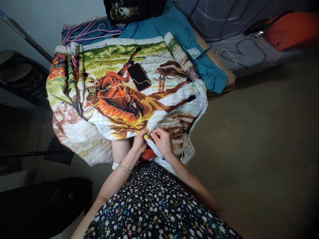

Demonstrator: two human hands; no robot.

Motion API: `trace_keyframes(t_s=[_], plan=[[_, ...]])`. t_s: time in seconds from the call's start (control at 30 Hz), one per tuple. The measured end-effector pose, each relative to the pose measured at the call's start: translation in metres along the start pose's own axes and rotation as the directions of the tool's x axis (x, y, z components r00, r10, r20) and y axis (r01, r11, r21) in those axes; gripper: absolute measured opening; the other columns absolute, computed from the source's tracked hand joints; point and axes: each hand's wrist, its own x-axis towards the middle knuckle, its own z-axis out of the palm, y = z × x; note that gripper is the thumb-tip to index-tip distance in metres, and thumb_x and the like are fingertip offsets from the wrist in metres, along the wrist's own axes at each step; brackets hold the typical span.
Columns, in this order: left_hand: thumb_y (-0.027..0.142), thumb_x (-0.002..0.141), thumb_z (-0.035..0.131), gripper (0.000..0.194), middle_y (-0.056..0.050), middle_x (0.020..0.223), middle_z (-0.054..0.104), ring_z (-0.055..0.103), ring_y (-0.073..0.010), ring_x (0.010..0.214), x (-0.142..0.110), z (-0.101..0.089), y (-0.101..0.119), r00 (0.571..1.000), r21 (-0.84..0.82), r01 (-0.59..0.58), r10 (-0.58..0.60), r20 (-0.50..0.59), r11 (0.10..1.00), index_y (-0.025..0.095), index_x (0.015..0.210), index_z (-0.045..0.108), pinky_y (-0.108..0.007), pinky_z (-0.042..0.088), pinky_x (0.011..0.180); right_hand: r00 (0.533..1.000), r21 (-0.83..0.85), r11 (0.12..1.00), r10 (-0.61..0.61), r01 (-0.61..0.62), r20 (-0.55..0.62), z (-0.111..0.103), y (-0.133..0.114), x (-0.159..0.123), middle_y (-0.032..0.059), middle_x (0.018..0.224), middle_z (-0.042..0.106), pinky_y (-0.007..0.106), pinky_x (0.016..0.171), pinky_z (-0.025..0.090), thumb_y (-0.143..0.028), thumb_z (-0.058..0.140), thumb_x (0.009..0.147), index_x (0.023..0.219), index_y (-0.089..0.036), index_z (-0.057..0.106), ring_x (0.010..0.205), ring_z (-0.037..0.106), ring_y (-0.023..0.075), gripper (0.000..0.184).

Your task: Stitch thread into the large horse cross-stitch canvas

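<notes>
Orange, brown and gold stitching covers much of the wide white canvas (156, 105), which spreads from the lap toward a blue cloth (159, 25). The step in hand looks like close work at the canvas's near edge. The left hand (139, 142) pinches that edge between thumb and fingers; the right hand (162, 142), just beside it, has thumb and fingertips pressed together, though whatever they grip is too small to tell. The next move, as judged here, calls for a steady left pinch, light tension on the cloth and a short, precise right-hand motion.

The loose yellow thread (109, 87) lies tangled on the stitching and could snag. The phone (139, 77) and orange-handled snips (161, 84) rest farther up, where a hard tug might slide them. At left the canvas bunches into folds, making that side tighter; past its right edge stretches tiled floor (234, 132), giving the right arm more room to swing outward.
</notes>
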Motion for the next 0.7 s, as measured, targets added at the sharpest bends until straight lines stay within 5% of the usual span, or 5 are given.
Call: trace_keyframes(t_s=[0.53, 0.7], plan=[[0.016, 0.055, 0.073, 0.019, 0.0, 0.068, 0.065, 0.054, -0.0095, 0.062, -0.003, 0.001, -0.002, 0.999, -0.024, -0.024, 0.024, -0.035, 0.999, 0.014, 0.072, 0.064, -0.026, 0.042, 0.068, 0.994, 0.083, 0.991, 0.108, -0.107, -0.007, 0.0, -0.004, 0.003, 0.0032, 0.06, 0.064, 0.025, 0.051, 0.047, -0.031, 0.057, 0.075, 0.071, -0.017, 0.062, 0.051, 0.059, 0.0148, 0.016], [0.015, 0.055, 0.075, 0.02, 0.0, 0.07, 0.067, 0.056, -0.0099, 0.064, -0.007, 0.002, -0.002, 1.0, -0.052, -0.008, 0.007, -0.015, 0.999, 0.013, 0.073, 0.066, -0.026, 0.043, 0.072, 0.988, 0.128, 0.98, 0.152, -0.15, -0.004, -0.005, -0.009, 0.009, 0.001, 0.063, 0.064, 0.026, 0.052, 0.048, -0.03, 0.059, 0.075, 0.085, -0.018, 0.057, 0.05, 0.059, 0.0148, 0.016]])
